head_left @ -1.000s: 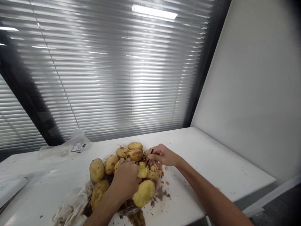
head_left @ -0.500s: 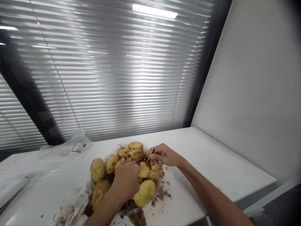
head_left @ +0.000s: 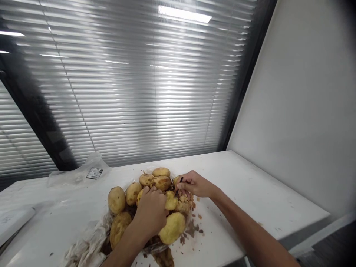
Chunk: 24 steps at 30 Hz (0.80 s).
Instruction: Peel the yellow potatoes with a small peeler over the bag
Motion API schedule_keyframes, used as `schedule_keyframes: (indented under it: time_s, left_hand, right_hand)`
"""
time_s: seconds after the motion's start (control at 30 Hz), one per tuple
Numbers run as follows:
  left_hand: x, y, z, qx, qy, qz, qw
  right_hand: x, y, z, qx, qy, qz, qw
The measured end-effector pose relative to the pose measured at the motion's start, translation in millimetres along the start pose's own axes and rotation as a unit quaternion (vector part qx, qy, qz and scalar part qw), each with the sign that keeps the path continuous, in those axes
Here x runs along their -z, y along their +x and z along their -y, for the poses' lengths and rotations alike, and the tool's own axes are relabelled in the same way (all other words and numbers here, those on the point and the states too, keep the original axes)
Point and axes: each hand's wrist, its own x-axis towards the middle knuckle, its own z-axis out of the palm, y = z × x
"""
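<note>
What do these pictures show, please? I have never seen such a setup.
No machine is here: a person does the work. One camera, worn on the person's head, looks forward and down, so the forearms enter from below. On the white table lie potatoes, some peeled, with scraps around them and a clear bag farther back. The bare right hand grips a thin black tool near a peeled potato. The bare left hand lies over the potatoes; what it holds, if anything, is hidden.

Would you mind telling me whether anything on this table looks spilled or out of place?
Yes: brown scraps and a dark, wet-looking smear lie on the white table, just right of the large yellow potato, looking messy against the pale surface.
</note>
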Motion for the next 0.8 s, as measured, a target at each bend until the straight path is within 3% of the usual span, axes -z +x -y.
schedule_keyframes:
  time_s: [0.1, 0.3, 0.4, 0.53, 0.7, 0.8]
  left_hand:
    - [1.0, -0.2, -0.7, 0.002, 0.001, 0.000, 1.000]
    - [-2.0, -0.6, 1.9, -0.002, -0.005, -0.002, 1.000]
    - [-3.3, -0.8, 2.1, -0.001, -0.004, -0.011, 1.000]
    - [-0.5, -0.9, 0.4, 0.001, -0.003, -0.006, 1.000]
    - [2.7, -0.8, -0.8, 0.002, -0.003, 0.005, 1.000]
    - [2.2, -0.9, -1.0, 0.001, 0.001, 0.003, 1.000]
  right_hand:
    - [1.8, 0.0, 1.7, 0.010, -0.015, -0.029, 0.999]
    - [-3.9, -2.8, 13.9, 0.012, -0.038, 0.007, 0.999]
    - [-9.6, -2.0, 18.5, 0.054, -0.121, 0.001, 0.991]
    - [-13.3, -1.1, 23.4, 0.134, -0.212, -0.052, 0.967]
    - [-15.5, -1.5, 25.7, 0.131, -0.234, 0.026, 0.963]
    - [-17.3, -1.6, 24.8, 0.135, -0.263, -0.002, 0.955]
